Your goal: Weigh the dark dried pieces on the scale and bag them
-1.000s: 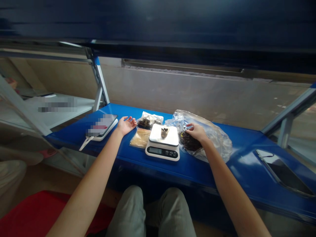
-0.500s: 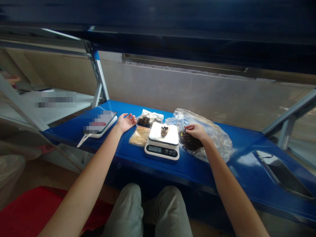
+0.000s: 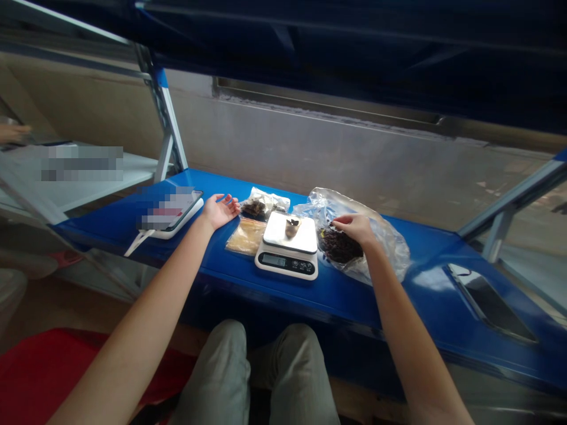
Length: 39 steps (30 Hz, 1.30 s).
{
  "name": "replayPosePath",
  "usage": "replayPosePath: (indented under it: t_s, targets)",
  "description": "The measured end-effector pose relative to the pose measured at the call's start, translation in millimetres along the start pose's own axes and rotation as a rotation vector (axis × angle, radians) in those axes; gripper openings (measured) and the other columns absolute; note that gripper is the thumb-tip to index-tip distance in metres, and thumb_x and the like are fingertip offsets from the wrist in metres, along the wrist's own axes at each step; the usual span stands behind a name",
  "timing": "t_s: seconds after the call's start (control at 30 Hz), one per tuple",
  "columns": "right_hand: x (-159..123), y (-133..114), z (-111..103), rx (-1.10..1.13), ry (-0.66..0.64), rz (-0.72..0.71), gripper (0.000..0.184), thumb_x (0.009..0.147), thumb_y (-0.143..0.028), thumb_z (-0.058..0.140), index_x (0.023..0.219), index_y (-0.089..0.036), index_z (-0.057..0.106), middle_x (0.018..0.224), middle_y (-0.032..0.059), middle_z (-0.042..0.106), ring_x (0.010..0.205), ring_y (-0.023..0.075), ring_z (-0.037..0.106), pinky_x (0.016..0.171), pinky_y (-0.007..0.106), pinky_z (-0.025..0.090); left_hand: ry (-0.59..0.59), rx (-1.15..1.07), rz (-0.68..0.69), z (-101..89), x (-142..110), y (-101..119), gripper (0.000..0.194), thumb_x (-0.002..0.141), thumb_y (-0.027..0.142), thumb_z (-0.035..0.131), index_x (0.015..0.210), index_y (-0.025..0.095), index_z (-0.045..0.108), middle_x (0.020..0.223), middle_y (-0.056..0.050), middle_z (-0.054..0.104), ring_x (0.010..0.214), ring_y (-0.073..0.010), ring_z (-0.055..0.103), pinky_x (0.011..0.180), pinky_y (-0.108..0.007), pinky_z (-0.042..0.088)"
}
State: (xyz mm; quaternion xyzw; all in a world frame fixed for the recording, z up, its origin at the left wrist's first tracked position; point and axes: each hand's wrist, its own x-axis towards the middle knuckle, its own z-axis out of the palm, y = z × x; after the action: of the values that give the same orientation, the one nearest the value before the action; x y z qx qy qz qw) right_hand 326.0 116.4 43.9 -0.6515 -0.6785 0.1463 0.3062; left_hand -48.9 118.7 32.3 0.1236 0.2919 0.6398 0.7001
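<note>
My right hand (image 3: 354,228) reaches over a clear plastic bag (image 3: 392,245) that lies spread on the bench. Its thumb and fingers are pinched together above a heap of dark, dried-looking pieces (image 3: 343,248), with a small dark bit at the fingertips. Left of the bag stands a white kitchen scale (image 3: 287,268) with a lit display. On its plate sits a small brownish paper-like cup (image 3: 292,230) holding dark pieces. My left hand (image 3: 222,211) rests palm up with fingers loosely spread, holding nothing, near a small bag of dark pieces (image 3: 257,206) and a flat tan zip bag (image 3: 245,236).
A phone (image 3: 188,212) lies on a white object at the left of the blue bench (image 3: 230,277). A dark flat device (image 3: 491,304) lies at the right. A blue shelf (image 3: 332,59) hangs low above. Another person's hand (image 3: 13,133) shows at the far left.
The view has shifted slightly, so everything sits a little further left and higher. My right hand stays pinched over the dark pieces, and my left hand stays open.
</note>
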Motion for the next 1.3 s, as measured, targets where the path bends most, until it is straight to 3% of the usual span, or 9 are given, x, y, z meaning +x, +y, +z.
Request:
replayPosePath:
  t_s: [0.17, 0.3, 0.47, 0.93, 1.07, 1.23, 1.3]
  targets:
    - [-2, -2, -3, -0.031, -0.111, -0.002, 0.015, 0.067, -0.02, 0.063, 0.076, -0.014, 0.074, 0.078, 0.0074, 0.074, 0.071, 0.0191, 0.067, 0.06, 0.022, 0.048, 0.028, 0.014, 0.014, 3.4, -1, 0, 0.019, 0.079, 0.02, 0.04, 0.062, 0.016, 0.048, 0.06, -0.007, 0.051, 0.052, -0.0161, 0.05, 0.047, -0.028, 0.042]
    - [-3, -6, -5, -0.053, -0.11, 0.016, 0.019, 0.072, -0.027, 0.061, 0.077, -0.013, 0.074, 0.079, 0.0078, 0.074, 0.072, 0.0194, 0.067, 0.061, 0.023, 0.048, 0.031, 0.019, 0.007, 4.1, -2, -1, 0.019, 0.078, 0.019, 0.04, 0.062, 0.016, 0.048, 0.06, -0.007, 0.051, 0.052, -0.0163, 0.05, 0.047, -0.028, 0.042]
    - [-5, -12, -1, -0.095, -0.166, -0.001, 0.017, 0.066, -0.026, 0.067, 0.078, -0.016, 0.074, 0.076, 0.0063, 0.073, 0.072, 0.019, 0.067, 0.062, 0.023, 0.048, 0.035, -0.025, -0.002, 1.8, 1, -1, 0.016, 0.078, 0.019, 0.043, 0.064, 0.016, 0.049, 0.06, -0.007, 0.051, 0.053, -0.0167, 0.05, 0.048, -0.029, 0.042]
    - [0, -2, 3, -0.067, -0.014, 0.026, 0.014, 0.062, -0.025, 0.07, 0.071, -0.016, 0.074, 0.071, 0.0065, 0.073, 0.072, 0.0216, 0.068, 0.063, 0.025, 0.049, -0.073, -0.123, 0.048, -7.9, -2, -1, 0.02, 0.079, 0.018, 0.039, 0.062, 0.016, 0.049, 0.064, -0.006, 0.055, 0.057, -0.0154, 0.052, 0.051, -0.028, 0.041]
    - [-3, -4, 7, -0.027, 0.027, 0.008, 0.012, 0.062, -0.025, 0.068, 0.07, -0.017, 0.073, 0.072, 0.0052, 0.073, 0.074, 0.0214, 0.068, 0.065, 0.025, 0.05, -0.041, -0.153, 0.081, -10.5, -6, -3, 0.022, 0.08, 0.017, 0.037, 0.061, 0.016, 0.049, 0.063, -0.005, 0.054, 0.057, -0.0145, 0.052, 0.052, -0.027, 0.04]
    - [-9, -8, 9, 0.007, 0.07, -0.018, 0.016, 0.065, -0.025, 0.064, 0.073, -0.014, 0.073, 0.076, 0.0079, 0.073, 0.075, 0.0217, 0.068, 0.07, 0.028, 0.05, 0.059, -0.19, 0.157, -0.1, -37, -9, 0.025, 0.082, 0.016, 0.035, 0.061, 0.017, 0.047, 0.056, -0.002, 0.048, 0.05, -0.0122, 0.047, 0.047, -0.025, 0.035]
    - [-9, -7, 10, 0.027, 0.099, -0.054, 0.017, 0.065, -0.026, 0.063, 0.073, -0.014, 0.072, 0.077, 0.0079, 0.073, 0.075, 0.0216, 0.068, 0.072, 0.029, 0.05, -0.026, -0.207, 0.15, 6.7, -68, -18, 0.023, 0.084, 0.016, 0.035, 0.064, 0.018, 0.048, 0.056, -0.001, 0.048, 0.048, -0.0112, 0.045, 0.046, -0.024, 0.035]
